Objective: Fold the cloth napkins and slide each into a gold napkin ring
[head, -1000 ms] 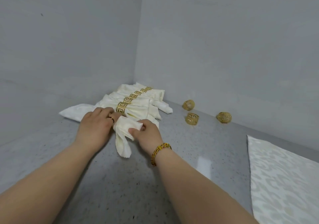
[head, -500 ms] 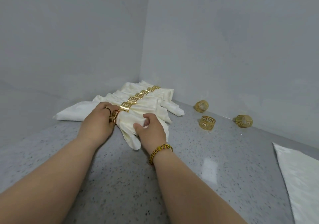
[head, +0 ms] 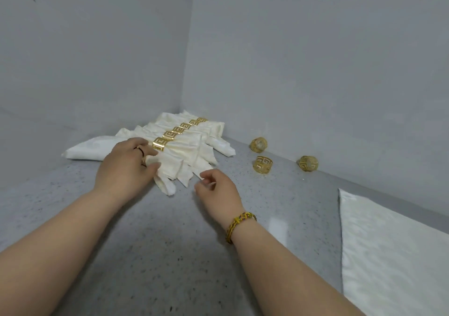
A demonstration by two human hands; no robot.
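Several cream napkins (head: 187,143), each inside a gold ring (head: 161,143), lie in a row running toward the wall corner. My left hand (head: 126,162) lies over the nearest rolled napkin (head: 170,169), which emerges between thumb and fingers; its ring is mostly hidden under the hand. Just off that napkin's tail, my right hand (head: 216,189) hovers with loosely curled fingers and holds nothing. Three loose gold rings (head: 262,165) sit by the right wall.
The grey speckled counter (head: 158,255) is bounded by walls at the left and back. A flat cream napkin (head: 388,255) is spread at the right edge. Another cloth (head: 90,148) lies under the row's left end.
My right hand has let go of the napkin's tail and drawn back toward me. The napkin now lies beside the row, still under my left hand.
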